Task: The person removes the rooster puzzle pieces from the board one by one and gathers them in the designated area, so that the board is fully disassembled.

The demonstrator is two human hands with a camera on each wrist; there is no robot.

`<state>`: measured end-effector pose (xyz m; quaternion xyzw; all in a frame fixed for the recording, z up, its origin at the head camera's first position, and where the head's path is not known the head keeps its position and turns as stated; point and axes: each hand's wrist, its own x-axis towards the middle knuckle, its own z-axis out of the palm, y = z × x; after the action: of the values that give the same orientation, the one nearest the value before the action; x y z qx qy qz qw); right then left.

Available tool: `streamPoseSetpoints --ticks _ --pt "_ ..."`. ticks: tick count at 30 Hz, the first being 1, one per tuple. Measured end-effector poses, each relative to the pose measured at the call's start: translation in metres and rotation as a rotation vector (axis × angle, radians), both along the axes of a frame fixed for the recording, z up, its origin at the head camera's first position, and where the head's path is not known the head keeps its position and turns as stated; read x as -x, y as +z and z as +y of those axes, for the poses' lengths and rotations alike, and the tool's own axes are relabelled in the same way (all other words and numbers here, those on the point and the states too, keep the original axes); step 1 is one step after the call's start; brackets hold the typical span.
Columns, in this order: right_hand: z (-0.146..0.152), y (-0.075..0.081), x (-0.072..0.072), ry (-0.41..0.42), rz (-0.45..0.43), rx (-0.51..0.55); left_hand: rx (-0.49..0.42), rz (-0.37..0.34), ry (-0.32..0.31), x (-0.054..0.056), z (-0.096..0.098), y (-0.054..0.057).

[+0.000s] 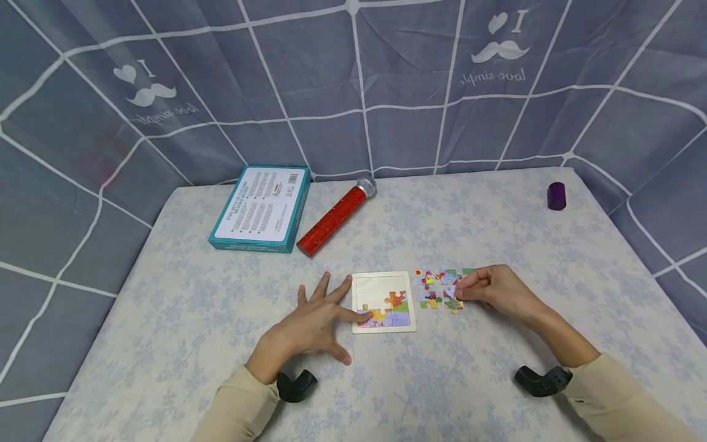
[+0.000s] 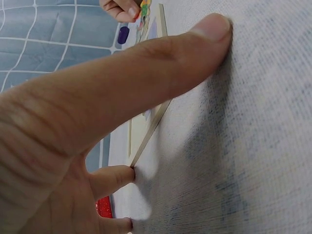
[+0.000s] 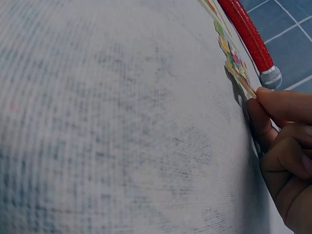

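Note:
A small square puzzle board (image 1: 383,329) with a pale frame lies mid-table, its lower part filled with coloured pieces. My left hand (image 1: 312,325) is spread out at its left side; the index finger reaches over the frame onto the yellow piece, and another fingertip touches the left edge. In the left wrist view the thumb (image 2: 209,31) rests on the cloth. To the right of the board lie several loose puzzle pieces (image 1: 428,299). There my right hand (image 1: 499,291) pinches a puzzle piece (image 3: 243,84) between thumb and index finger, largely covered by the fingers in the head view.
Behind the board lies a red glittery microphone (image 1: 334,219) with a silver head. A teal-edged box (image 1: 259,209) sits at the back left, and a small purple cylinder (image 1: 556,196) at the back right. Grey-blue checked curtain (image 1: 403,141) encloses the table's back and sides.

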<state>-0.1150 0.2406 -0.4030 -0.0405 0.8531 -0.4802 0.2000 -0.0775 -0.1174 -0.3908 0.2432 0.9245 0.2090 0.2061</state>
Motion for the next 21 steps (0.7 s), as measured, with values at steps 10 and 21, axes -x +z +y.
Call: streamPoseSetpoints --ticks 10,21 --pt "-0.008 0.0048 -0.0018 0.021 0.118 -0.132 -0.011 -0.003 0.002 0.0001 -0.0003 -0.0008" --pt "-0.0102 0.0071 -0.0019 0.047 0.203 -0.209 -0.016 -0.004 -0.002 0.0006 -0.0002 -0.0017"
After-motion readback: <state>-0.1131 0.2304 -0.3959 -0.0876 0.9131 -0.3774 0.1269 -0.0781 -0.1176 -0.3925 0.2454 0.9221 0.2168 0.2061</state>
